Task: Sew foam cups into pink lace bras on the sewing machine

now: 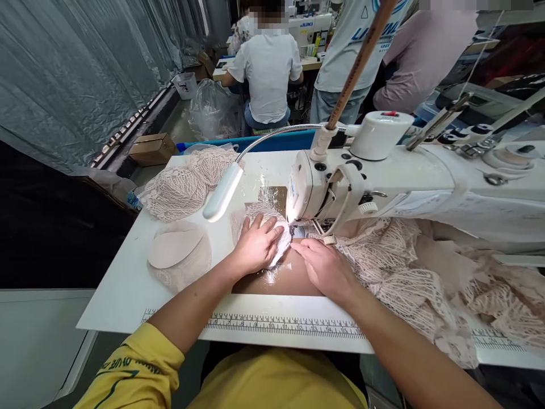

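Note:
My left hand [256, 245] lies flat, fingers spread, on a pale pink lace piece [279, 241] just left of the needle of a white sewing machine [383, 182]. My right hand [326, 267] rests palm down beside it, fingers stretched toward the needle, pressing the same lace and foam fabric on the brown machine bed [276, 281]. More of the lace [404, 272] trails away to the right under the machine arm.
A gooseneck lamp [222, 193] hangs over the white table [128, 284]. Lace bra cups [179, 190] are piled at the back left; a foam cup [174, 248] lies nearer. A ruler strip [276, 325] runs along the front edge. Other people sit and stand behind.

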`<action>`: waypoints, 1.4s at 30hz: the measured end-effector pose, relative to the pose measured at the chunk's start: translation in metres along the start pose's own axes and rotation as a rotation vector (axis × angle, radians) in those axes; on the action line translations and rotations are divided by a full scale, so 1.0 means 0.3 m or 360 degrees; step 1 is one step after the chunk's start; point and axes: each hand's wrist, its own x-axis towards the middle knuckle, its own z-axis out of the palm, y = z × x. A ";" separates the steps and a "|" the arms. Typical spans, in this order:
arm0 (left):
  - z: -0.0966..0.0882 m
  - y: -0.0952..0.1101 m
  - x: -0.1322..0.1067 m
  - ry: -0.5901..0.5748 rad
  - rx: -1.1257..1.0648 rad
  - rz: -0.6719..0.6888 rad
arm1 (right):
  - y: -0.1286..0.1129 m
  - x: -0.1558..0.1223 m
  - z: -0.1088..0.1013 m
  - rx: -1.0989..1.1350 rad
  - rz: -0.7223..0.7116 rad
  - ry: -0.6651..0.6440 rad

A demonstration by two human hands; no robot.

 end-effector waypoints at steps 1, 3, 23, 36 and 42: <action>-0.019 0.002 -0.014 -0.0063 -0.0087 0.0069 | 0.004 -0.002 -0.003 0.0044 -0.0020 0.0016; -0.061 0.010 -0.049 -0.0243 -0.0328 0.0312 | 0.010 -0.006 -0.011 0.0136 -0.0055 0.0039; -0.061 -0.041 0.008 -0.0215 -0.1081 -0.0085 | 0.018 -0.009 -0.056 0.0261 -0.0185 -0.0193; -0.075 0.082 -0.095 0.0012 -0.0522 0.0247 | 0.024 -0.016 -0.041 0.0142 -0.0134 -0.0120; -0.019 0.101 -0.084 -0.0016 -0.0209 0.0382 | 0.016 -0.013 -0.043 -0.0104 -0.0163 -0.0186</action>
